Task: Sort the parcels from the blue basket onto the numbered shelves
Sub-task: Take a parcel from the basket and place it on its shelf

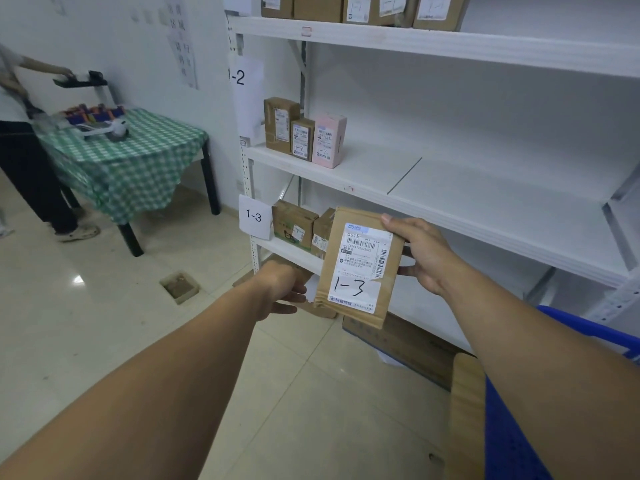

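A flat brown parcel (356, 268) with a white label hand-marked "1-3" is held upright in front of the white shelving. My right hand (420, 254) grips its right edge, thumb on the front. My left hand (282, 289) reaches to its lower left corner, fingers partly hidden behind it. Just behind stands the shelf tagged 1-3 (254, 216), which holds two brown boxes (294, 225). The shelf tagged 1-2 (239, 77) above carries two brown boxes and a pink one (328, 140). The blue basket (512, 438) sits at the lower right, a brown parcel (464, 410) leaning at its left side.
The top shelf holds several brown parcels (367, 8). Flat cardboard (405, 337) lies on the floor under the shelving. A table with a green checked cloth (128, 157) stands at left, a person (20, 140) beside it. A floor drain (180, 285) lies near the shelf post.
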